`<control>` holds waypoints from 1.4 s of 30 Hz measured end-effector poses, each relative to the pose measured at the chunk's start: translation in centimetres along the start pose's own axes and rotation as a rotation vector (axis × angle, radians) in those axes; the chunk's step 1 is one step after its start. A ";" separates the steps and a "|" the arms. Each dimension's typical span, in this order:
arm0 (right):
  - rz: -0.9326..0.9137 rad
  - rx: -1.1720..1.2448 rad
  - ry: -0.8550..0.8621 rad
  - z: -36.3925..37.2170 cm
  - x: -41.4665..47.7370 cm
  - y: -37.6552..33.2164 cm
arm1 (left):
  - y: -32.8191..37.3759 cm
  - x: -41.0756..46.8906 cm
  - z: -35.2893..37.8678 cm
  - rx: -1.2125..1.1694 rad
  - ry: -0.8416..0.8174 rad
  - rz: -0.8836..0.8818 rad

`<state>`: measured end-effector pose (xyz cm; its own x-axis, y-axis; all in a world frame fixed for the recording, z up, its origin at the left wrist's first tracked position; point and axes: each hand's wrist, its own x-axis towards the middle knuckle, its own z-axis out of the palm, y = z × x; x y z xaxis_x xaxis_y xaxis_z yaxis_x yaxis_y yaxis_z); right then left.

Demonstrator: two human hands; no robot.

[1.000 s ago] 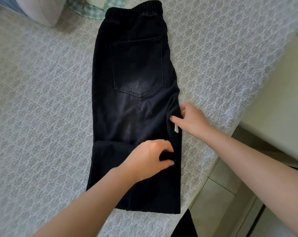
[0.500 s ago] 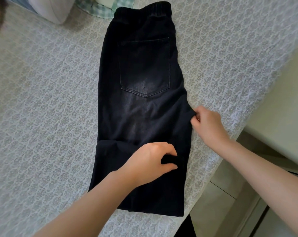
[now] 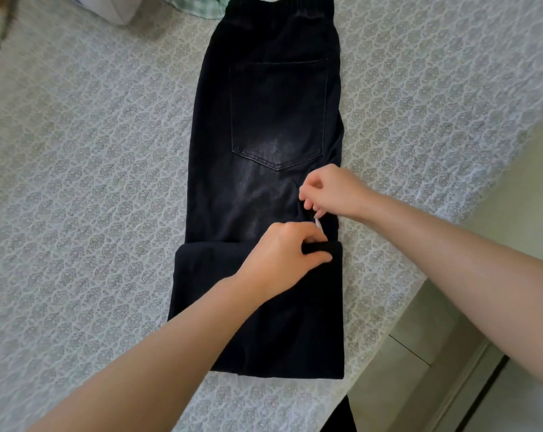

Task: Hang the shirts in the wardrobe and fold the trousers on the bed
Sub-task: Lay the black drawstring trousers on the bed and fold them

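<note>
Head | left hand [image 3: 282, 254] pinches trousers [image 3: 264, 120] fold edge | bed [image 3: 77, 151] edge right

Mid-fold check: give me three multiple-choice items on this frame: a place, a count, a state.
1. Where do the trousers lie? A on the bed cover; B on the floor; C on a hanger.
2. How many back pockets show? A none; B one; C two.
3. What is the left hand doing? A hanging idle; B pressing flat; C gripping the folded leg edge.
Answers: 1 A, patterned cover surrounds them; 2 B, one stitched pocket below the waistband; 3 C, its fingers curl round the fold.
</note>
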<state>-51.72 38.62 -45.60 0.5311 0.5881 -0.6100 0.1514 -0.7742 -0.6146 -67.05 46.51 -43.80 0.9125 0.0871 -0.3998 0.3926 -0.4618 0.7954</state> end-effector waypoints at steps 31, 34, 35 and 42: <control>-1.037 -1.203 0.004 1.5 -6.1 11.9 | -14.2 -9.5 -11.2 1.270 -0.322 0.605; -1.068 -1.243 -0.018 2.1 -4.8 11.7 | -15.7 -9.6 -11.6 1.345 -0.385 0.619; -1.074 -1.252 -0.037 2.2 -4.5 11.8 | -15.9 -9.3 -11.5 1.351 -0.379 0.625; -1.118 -1.160 -0.057 2.7 -3.1 11.6 | -16.6 -6.0 -10.5 1.207 -0.330 0.663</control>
<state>-53.85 28.43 -52.19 -0.2995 0.9385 -0.1718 0.9540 0.2921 -0.0676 -77.83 62.90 -49.88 0.7513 -0.5704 -0.3320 -0.5835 -0.8091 0.0695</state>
